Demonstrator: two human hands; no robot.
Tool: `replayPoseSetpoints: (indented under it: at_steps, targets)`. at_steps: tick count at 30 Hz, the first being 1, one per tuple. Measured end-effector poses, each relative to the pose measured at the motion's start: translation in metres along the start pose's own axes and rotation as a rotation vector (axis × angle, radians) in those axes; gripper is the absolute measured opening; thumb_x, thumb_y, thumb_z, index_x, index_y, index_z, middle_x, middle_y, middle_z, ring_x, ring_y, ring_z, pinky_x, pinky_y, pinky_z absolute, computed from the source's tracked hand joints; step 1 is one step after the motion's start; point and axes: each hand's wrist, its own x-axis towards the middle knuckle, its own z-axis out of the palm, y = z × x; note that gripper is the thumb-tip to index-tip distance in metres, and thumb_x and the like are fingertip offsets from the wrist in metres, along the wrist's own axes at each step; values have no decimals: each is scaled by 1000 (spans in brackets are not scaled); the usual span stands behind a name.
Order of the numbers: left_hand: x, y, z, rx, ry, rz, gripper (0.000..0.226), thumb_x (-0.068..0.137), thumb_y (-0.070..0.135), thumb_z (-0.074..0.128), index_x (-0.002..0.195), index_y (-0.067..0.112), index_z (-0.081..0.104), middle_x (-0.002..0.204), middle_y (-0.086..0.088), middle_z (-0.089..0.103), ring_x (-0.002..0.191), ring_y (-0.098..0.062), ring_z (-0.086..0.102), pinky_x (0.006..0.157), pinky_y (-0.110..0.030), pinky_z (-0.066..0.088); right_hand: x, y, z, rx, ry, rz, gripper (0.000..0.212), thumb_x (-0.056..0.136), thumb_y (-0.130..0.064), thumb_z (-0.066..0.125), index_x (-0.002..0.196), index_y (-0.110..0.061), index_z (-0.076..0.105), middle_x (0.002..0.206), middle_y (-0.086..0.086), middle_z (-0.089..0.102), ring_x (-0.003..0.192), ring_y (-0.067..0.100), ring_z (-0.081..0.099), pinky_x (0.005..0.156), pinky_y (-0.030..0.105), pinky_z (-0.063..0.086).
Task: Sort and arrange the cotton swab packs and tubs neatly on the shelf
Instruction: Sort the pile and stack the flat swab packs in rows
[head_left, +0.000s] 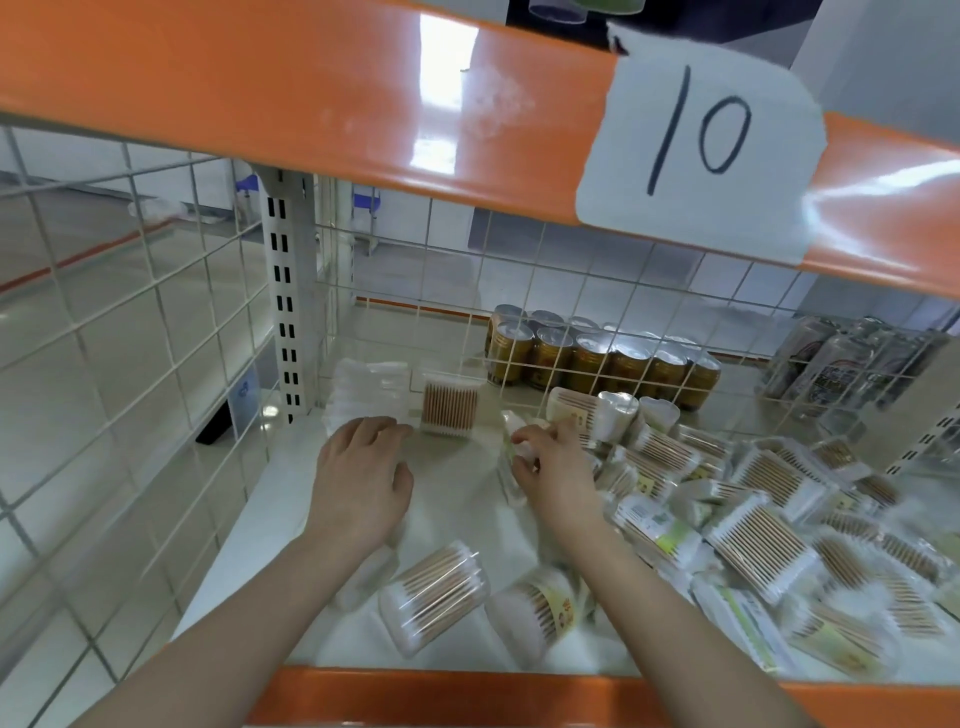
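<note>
Sorting barely begun, most packs still in a heap.
Right hand (550, 462) pinches a clear flat cotton swab pack (511, 457), edge-up, long axis running away toward the wire back; left hand (363, 467) rests loosely spread by the stacked white packs (366, 395) at back left; the jumbled pile (753, 519) and toppled clear round tubs (434, 597) on the white shelf (457, 499) wait.

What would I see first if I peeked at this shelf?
Probably the white paper label with a big handwritten 10, stuck on the orange shelf edge at the top. Below it, a messy heap of cotton swab packs and tubs covers the right side of the shelf. In the middle, the right hand grips one pack, while the left hand reaches toward a tidy white stack at the back left.
</note>
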Motion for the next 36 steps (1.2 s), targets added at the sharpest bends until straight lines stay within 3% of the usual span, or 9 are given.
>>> replayPoseSetpoints:
  at_steps: [6, 10, 15, 21, 24, 36]
  targets:
    - [9, -4, 7, 11, -16, 5, 45, 64, 12, 52, 105, 0, 67, 110, -19, 66, 103, -41, 61, 89, -51, 45, 3, -3, 0, -57, -168, -93, 45, 88, -1, 47, 131, -14, 50, 127, 8, 38, 104, 23, 53, 92, 23, 41]
    - [13, -9, 8, 33, -52, -23, 49, 82, 14, 44, 129, 3, 52, 137, -16, 48, 131, -36, 39, 109, -42, 27, 13, 0, -4, -157, -166, -151, 46, 86, 1, 44, 129, -14, 51, 127, 11, 41, 113, 27, 46, 90, 31, 42]
    - [16, -18, 12, 83, -85, -33, 50, 96, 18, 40, 144, 10, 29, 153, -7, 24, 143, -24, 15, 115, -32, 9, 26, 6, -7, -195, -204, -147, 40, 88, -11, 54, 127, -16, 48, 142, 3, 34, 132, 23, 30, 105, 27, 23]
    - [17, -22, 9, 119, -154, -61, 55, 98, 20, 32, 148, 11, 12, 156, -4, 10, 144, -19, 5, 114, -26, 1, 35, 5, 12, -90, -197, -40, 46, 83, -19, 64, 125, -15, 46, 135, 11, 32, 121, 32, 41, 101, 36, 36]
    - [17, -25, 8, 150, -182, -70, 59, 97, 14, 33, 149, 11, 6, 157, -3, 4, 144, -17, 2, 114, -24, -2, 38, 2, 20, -68, -173, -17, 47, 82, -18, 66, 124, -14, 45, 132, 11, 31, 116, 29, 45, 97, 34, 39]
    - [21, -26, 11, 179, -147, -67, 53, 98, 12, 31, 149, 15, 14, 156, 1, 9, 144, -12, 7, 113, -21, 0, 63, -20, 45, -76, -64, 22, 24, 90, -18, 53, 113, -12, 47, 117, 10, 46, 98, 27, 54, 81, 38, 48]
